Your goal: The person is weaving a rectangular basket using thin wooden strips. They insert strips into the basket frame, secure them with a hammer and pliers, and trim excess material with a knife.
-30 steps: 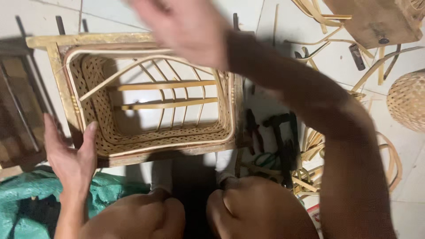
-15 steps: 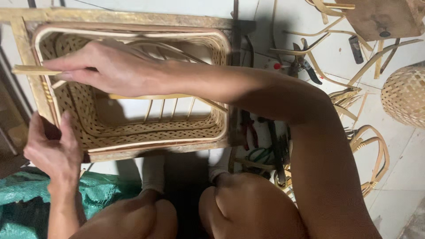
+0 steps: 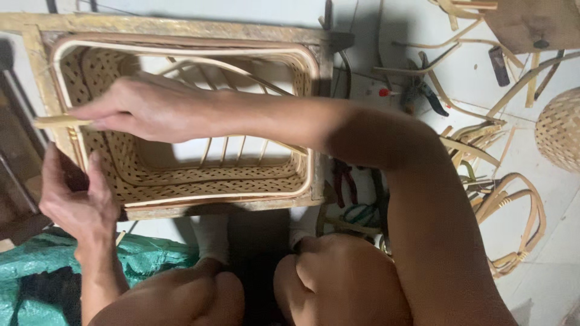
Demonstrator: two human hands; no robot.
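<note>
A rectangular woven cane basket with a bent rattan rim sits inside a wooden frame on the floor in front of my knees. My right hand reaches across the basket to its left side and pinches a thin pale cane strip between thumb and fingers. My left hand grips the basket's left near corner, thumb up along the wall. Thin rattan ribs arch across the open bottom of the basket.
Pliers and other hand tools lie on the white floor to the right, among loose bent rattan pieces. A round woven basket stands at the right edge. A green tarp lies at lower left. My knees fill the foreground.
My right hand came down from above the basket and across to its left wall, taking hold of the cane strip. My left hand slid slightly along the left corner.
</note>
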